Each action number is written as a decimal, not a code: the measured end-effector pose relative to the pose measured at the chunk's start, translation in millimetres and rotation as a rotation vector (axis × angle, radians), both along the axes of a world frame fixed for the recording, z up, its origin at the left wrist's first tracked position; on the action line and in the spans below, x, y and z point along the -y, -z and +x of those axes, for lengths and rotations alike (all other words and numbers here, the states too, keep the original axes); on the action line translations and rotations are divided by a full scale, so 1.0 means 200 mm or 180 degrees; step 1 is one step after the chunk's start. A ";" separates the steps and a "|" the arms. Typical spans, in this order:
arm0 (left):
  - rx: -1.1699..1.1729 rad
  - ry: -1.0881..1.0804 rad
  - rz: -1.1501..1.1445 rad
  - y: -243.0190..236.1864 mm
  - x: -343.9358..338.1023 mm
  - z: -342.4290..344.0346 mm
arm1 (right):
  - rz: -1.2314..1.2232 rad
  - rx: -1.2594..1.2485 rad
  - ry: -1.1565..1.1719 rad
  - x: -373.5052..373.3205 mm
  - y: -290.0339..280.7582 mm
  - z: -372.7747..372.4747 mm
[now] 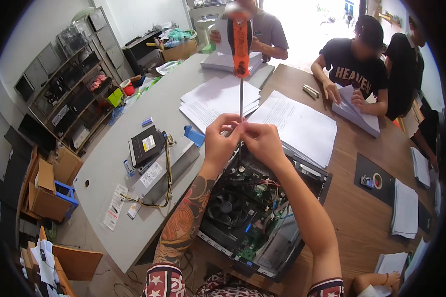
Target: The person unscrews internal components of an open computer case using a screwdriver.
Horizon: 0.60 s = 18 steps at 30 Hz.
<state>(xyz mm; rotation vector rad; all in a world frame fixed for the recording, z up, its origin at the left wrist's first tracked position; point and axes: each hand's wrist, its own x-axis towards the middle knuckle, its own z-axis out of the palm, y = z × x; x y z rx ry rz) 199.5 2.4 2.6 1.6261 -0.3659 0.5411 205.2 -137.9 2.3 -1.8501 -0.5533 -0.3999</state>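
A screwdriver (241, 49) with an orange and black handle stands upright, handle on top, over an opened desktop computer case (255, 247). My left hand (222, 140) is closed, its fingertips pinched at the metal shaft. From the other side my right hand (262, 141) pinches at the same spot, the fingertips of both hands meeting. Whether anything small sits between them is too hidden to tell. The tip of the shaft reaches down behind my hands toward the case's far end. Inside the case show a black fan (226, 208), a green circuit board and coloured cables.
Left of the case lie a metal power supply (156, 173) with cables and a black optical drive (147, 144). Beyond my hands are paper stacks (295, 123) (218, 101). Two people handle papers across the table. A tape roll (377, 180) lies at the right.
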 end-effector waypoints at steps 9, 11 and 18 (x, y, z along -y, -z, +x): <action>-0.0058 0.0164 0.0133 0.04 -0.05 0.02 | -0.0132 -0.0204 -0.0253 -0.01 -0.03 -0.03; -0.0056 0.0152 0.0193 0.03 -0.03 0.01 | -0.0072 -0.0063 -0.0223 0.01 0.03 0.01; -0.0164 0.0199 0.0141 0.04 -0.03 0.01 | 0.0711 0.0147 -0.0058 -0.06 0.08 0.02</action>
